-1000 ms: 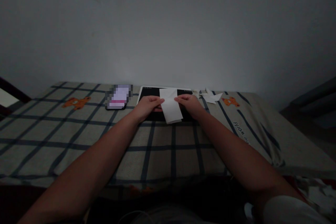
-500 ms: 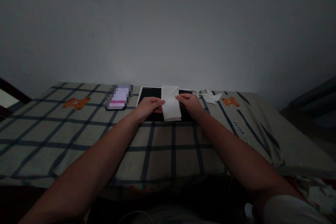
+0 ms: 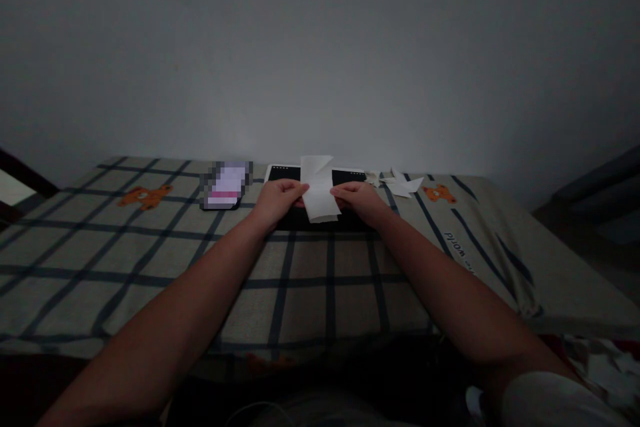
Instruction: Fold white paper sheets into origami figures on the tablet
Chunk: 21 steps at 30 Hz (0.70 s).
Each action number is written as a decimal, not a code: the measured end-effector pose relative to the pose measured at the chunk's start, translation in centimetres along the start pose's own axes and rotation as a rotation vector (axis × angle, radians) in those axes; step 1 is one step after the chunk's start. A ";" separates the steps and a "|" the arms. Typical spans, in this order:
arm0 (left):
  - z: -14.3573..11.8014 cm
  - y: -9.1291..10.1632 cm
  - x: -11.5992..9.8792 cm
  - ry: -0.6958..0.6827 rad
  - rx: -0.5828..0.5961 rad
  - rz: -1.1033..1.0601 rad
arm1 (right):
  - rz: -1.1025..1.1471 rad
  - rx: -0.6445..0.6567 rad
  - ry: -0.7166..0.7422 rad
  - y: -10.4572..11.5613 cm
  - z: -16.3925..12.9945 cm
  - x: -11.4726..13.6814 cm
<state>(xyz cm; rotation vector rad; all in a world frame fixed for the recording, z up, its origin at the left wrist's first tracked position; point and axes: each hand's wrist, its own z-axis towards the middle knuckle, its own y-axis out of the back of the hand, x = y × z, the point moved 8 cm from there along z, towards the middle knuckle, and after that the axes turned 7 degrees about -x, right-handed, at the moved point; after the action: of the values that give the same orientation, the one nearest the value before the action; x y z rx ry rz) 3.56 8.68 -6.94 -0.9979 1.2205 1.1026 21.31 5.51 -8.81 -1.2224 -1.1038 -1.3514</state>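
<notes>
A folded strip of white paper (image 3: 320, 197) is held over a black board with a pale rim (image 3: 283, 175). My left hand (image 3: 280, 200) pinches the paper's left edge between thumb and fingers. On the opposite edge, my right hand (image 3: 360, 200) pinches it in the same way. The paper's top end has a slanted, pointed fold, and its lower end shows more than one layer. Just right of the board lies a white folded-paper pinwheel shape (image 3: 403, 183).
A phone (image 3: 226, 185) with a lit, blurred screen lies left of the board. The checked cloth (image 3: 305, 293) with orange bear prints covers the table. A grey wall (image 3: 320, 53) rises behind it. Crumpled white scraps (image 3: 607, 370) show at lower right.
Both hands have shifted the paper slightly up and to the left. It is now tilted a little more, and both hands still pinch its edges.
</notes>
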 end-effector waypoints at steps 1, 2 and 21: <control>0.0 -0.1 0.2 0.019 0.014 -0.022 | -0.012 -0.008 0.005 0.1 0.0 0.0; 0.0 -0.3 0.4 0.045 0.040 -0.050 | -0.021 -0.018 0.009 0.2 0.0 0.0; -0.3 -0.4 0.4 0.057 0.027 -0.009 | -0.039 -0.001 0.015 -0.1 -0.2 0.5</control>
<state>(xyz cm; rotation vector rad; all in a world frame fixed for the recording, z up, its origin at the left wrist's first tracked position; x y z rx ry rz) 3.89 8.31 -7.37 -1.0193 1.2719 1.0539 21.21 5.27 -8.34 -1.1949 -1.1215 -1.3886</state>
